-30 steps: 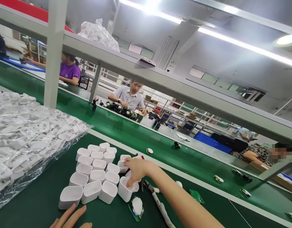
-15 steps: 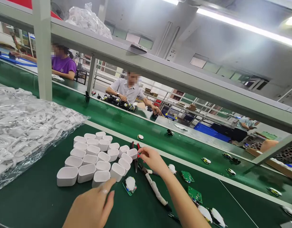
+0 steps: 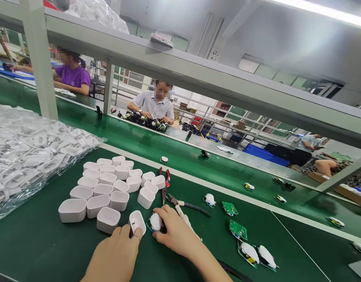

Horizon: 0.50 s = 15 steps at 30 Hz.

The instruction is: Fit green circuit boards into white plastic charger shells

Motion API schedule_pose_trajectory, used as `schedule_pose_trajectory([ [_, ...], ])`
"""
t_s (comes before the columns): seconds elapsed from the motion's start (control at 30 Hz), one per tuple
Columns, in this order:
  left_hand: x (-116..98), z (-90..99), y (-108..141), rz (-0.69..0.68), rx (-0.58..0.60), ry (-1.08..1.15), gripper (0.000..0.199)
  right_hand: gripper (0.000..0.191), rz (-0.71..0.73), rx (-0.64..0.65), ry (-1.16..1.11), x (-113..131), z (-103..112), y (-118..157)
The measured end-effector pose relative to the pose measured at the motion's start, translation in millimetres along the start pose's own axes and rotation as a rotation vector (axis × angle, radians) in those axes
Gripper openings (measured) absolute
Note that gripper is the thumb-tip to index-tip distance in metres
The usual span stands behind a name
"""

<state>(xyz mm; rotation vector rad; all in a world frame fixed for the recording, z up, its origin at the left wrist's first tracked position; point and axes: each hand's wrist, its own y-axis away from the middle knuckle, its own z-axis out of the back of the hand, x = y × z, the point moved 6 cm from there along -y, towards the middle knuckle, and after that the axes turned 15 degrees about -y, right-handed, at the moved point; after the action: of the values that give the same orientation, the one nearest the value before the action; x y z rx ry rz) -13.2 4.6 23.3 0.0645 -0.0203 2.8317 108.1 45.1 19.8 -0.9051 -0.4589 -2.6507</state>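
My left hand (image 3: 113,250) is closed on a white plastic cup-like housing (image 3: 138,219), tilted so that its inside and a small dark slot show. Just right of it, my right hand (image 3: 178,233) has its thumb and fingers around a small circuit board (image 3: 155,222) topped by a white pad. The board's far side is hidden under the fingers. Several more white housings (image 3: 98,205) stand open side up in rows to the left. Beyond my right hand lie red-handled pliers (image 3: 164,186) and a second pair of pliers (image 3: 174,200), partly covered by that hand.
A clear bag of white plastic parts (image 3: 36,152) fills the left. Several circuit boards (image 3: 238,230) lie at the right. A green conveyor belt (image 3: 180,152) carries boards past, and a grey shelf frame (image 3: 198,82) crosses above. A co-worker (image 3: 157,103) sits opposite.
My left hand has drawn one housing away from the group and tipped it. My right hand has moved down and left from the pliers onto the circuit board.
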Motion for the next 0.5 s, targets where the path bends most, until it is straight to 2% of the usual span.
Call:
schedule_pose_trajectory([
  [0.1, 0, -7.4, 9, -0.053, -0.128, 0.03, 0.036, 0.066, -0.017, 0.064, -0.071, -6, -3, 19],
  [0.2, -1, -11.0, 10, -0.081, -0.204, 0.152, 0.023, 0.075, -0.071, 0.037, -0.182, -14, -5, 33],
  [0.23, -1, -11.1, 9, -0.074, -0.207, 0.2, 0.018, 0.073, -0.069, 0.002, -0.196, -14, -6, 35],
  [0.3, 0, -7.2, 6, -0.044, -0.204, 0.311, 0.012, 0.056, -0.036, -0.092, -0.185, -13, -7, 35],
  [0.4, 2, 15.8, -2, -0.031, -0.264, 0.539, 0.028, 0.032, -0.006, -0.197, -0.213, -15, -2, 27],
  [0.5, 0, 50.0, -16, -0.046, -0.343, 0.738, 0.045, 0.028, -0.018, -0.236, -0.282, -23, 10, 22],
])
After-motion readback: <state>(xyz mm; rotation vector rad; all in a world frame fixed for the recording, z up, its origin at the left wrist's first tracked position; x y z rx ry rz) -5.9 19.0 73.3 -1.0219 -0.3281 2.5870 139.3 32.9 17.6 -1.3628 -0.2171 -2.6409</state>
